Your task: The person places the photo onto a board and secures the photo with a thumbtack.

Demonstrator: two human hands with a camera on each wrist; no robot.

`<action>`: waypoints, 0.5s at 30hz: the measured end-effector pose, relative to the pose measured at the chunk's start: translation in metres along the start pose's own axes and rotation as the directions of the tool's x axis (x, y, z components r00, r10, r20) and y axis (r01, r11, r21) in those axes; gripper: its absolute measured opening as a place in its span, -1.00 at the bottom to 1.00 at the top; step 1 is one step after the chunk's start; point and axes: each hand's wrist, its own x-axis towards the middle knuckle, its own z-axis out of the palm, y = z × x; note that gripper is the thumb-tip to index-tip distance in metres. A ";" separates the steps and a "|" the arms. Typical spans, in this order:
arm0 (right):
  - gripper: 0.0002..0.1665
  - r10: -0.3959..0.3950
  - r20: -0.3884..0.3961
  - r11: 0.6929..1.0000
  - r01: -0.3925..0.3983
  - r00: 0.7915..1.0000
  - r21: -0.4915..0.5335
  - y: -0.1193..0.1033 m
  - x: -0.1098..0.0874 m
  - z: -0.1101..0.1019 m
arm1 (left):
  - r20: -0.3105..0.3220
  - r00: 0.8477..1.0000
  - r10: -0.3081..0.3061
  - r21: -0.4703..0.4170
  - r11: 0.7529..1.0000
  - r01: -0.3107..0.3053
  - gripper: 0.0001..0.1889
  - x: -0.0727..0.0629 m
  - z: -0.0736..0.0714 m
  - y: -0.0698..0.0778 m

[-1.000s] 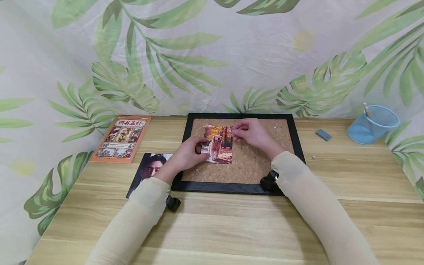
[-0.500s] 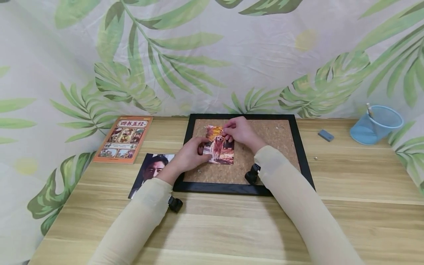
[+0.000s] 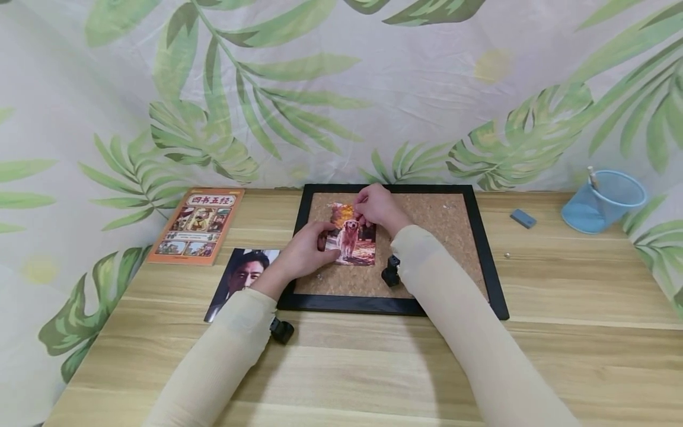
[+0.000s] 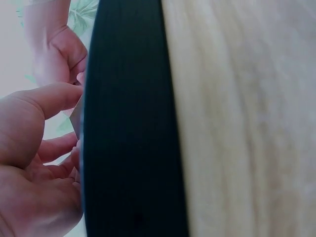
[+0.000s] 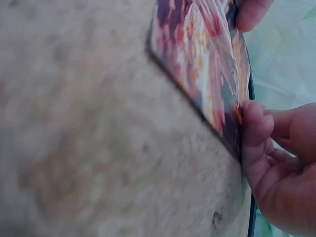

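A photo of a golden retriever among autumn leaves (image 3: 349, 243) lies on the left part of a black-framed cork board (image 3: 448, 228). My left hand (image 3: 305, 252) presses its left edge, index fingertip higher and thumb lower, fingers spread. At the photo's upper right my right hand (image 3: 380, 209) pinches thumb and index together over a tiny pushpin, mostly hidden by the fingertips. The right wrist view shows the right fingertips (image 5: 254, 116) right at the photo's edge. In the left wrist view the board's black frame (image 4: 131, 118) covers much of the left hand's fingers.
Left of the board lie a portrait photo (image 3: 246, 274), partly under the left forearm, and an orange book (image 3: 197, 228). To the right are a blue eraser (image 3: 523, 218), a small pin (image 3: 507, 255) and a blue mesh pen cup (image 3: 603, 204). A leaf-print cloth hangs behind.
My right hand has moved left and slightly up, from beside the photo's right edge to over its upper right part. The left hand has stayed on the photo's left edge.
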 end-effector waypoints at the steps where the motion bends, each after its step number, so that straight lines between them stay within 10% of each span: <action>1: -0.83 0.012 -0.006 1.000 -0.012 1.000 -0.016 -0.002 0.001 0.001 | -0.001 1.000 0.000 0.003 1.000 0.000 -0.33 0.000 0.000 0.000; 8: -0.83 0.094 -0.046 0.992 -0.098 0.994 -0.083 -0.011 0.003 0.002 | 0.000 1.000 0.006 0.002 1.000 -0.006 -0.32 -0.001 -0.001 0.001; 15: -0.81 0.090 0.024 0.991 -0.092 0.996 0.098 0.003 0.002 -0.003 | 0.001 1.000 0.003 -0.010 1.000 -0.003 -0.34 -0.002 0.001 0.001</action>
